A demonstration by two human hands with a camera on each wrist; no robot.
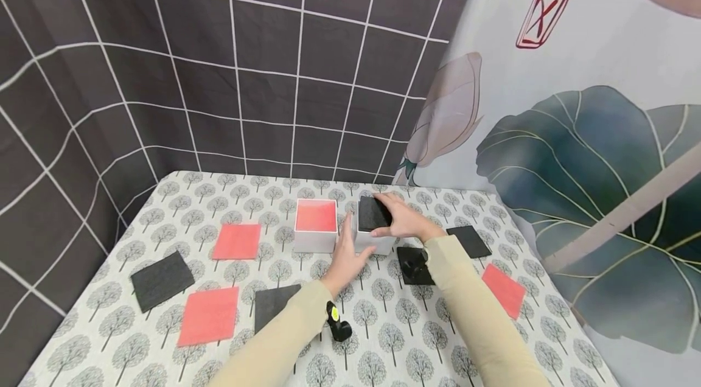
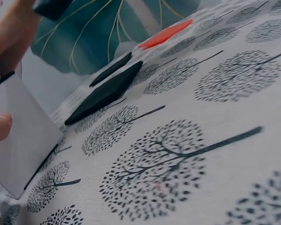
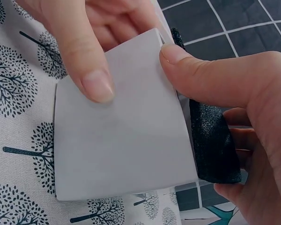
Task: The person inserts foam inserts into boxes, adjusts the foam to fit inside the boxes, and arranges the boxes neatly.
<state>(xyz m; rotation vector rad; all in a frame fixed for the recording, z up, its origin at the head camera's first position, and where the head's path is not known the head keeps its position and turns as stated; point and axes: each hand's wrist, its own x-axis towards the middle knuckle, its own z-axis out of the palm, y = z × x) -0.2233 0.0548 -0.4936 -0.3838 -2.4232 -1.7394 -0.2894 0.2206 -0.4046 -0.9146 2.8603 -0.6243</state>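
- Black square sheet lay over the mouth of the R white box; your R hand gripped it from the R, thumb at nr edge, fingertips at far edge.
- Your L hand sat lower, btwn boxes, holding that same box: thumb on nr face, fingers up its L wall.
- Key relation, prob.: sheet vs. rim. Sheet was just L of your R palm & above the L grip; R was nearer. Sides looked approx. equal, so no clear long axis.
- R wrist view had it standing proud of the rim; couldn't tell if all edges cleared.
- L white box, red at its mouth, stood nearby on the surface.
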